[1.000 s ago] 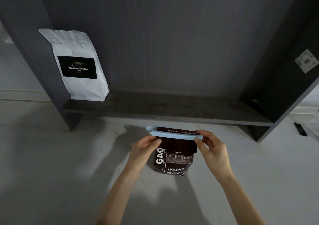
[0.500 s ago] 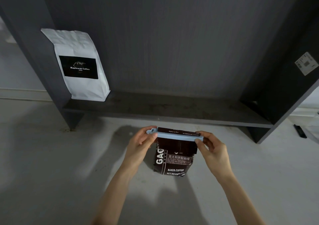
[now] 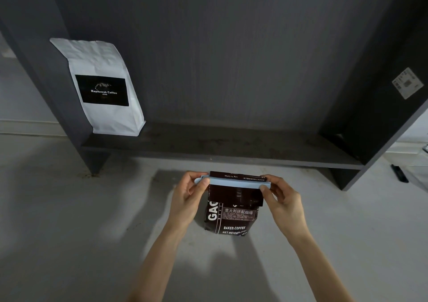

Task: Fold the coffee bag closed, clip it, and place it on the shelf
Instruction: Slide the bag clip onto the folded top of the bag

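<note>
The shelf (image 3: pixel 231 146) lay bare right of the white bag (image 3: pixel 104 88) at its left end. The coffee bag (image 3: pixel 231 218) stood on the floor before its front edge. My left hand (image 3: pixel 187 199) and right hand (image 3: pixel 284 202) pinched the clip (image 3: pixel 236 182) ends across its fold.

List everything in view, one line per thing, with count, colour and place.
dark coffee bag: one, dark brown with white print, upright on the floor in front of the shelf, top folded over
bag clip: one, pale blue, lying across the folded top of the dark bag
white coffee bag: one, white with a black label, standing at the shelf's left end
shelf: one, dark grey, low board between side panels
sticker: one, white, on the right side panel
floor: pale grey
left hand: one, holding the clip's left end
right hand: one, holding the clip's right end
</note>
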`<state>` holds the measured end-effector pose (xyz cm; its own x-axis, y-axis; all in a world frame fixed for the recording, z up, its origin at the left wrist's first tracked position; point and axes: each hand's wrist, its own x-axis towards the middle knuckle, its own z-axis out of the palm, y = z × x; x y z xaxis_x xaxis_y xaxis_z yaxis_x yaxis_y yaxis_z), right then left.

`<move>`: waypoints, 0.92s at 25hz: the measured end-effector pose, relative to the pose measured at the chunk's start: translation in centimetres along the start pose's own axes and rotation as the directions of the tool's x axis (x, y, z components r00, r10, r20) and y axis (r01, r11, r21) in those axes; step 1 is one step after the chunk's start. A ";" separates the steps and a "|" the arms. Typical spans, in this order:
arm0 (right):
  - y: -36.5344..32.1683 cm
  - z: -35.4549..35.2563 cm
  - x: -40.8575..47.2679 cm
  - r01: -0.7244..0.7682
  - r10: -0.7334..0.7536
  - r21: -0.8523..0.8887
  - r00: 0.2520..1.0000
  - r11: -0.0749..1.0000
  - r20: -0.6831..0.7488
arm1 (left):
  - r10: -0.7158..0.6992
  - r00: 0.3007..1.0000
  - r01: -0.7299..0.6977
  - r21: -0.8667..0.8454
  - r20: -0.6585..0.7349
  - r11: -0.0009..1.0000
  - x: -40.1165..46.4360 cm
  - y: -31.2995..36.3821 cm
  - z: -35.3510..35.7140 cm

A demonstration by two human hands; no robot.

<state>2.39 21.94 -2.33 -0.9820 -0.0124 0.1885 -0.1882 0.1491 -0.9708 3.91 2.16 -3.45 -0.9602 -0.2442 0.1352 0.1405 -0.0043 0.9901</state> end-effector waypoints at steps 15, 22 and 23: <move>3.6 1.0 -1.7 -0.118 0.119 -0.042 0.993 0.992 0.009 | -0.083 0.987 0.078 0.040 0.135 0.996 -0.7 -1.8 -0.2; 4.9 2.1 -2.9 -0.103 0.119 -0.239 0.991 0.966 0.054 | -0.092 0.977 -0.012 0.480 0.193 0.877 -3.1 -6.0 0.3; 4.9 2.3 -3.0 -0.094 0.105 -0.246 0.994 0.965 0.034 | -0.104 0.977 -0.001 0.489 0.188 0.872 -3.3 -6.4 0.3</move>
<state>4.37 20.44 -8.00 -0.9963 -0.0301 0.0802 -0.0856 0.3885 -0.9175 6.15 3.31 -10.20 -0.9978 -0.0559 0.0364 0.0058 0.4704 0.8824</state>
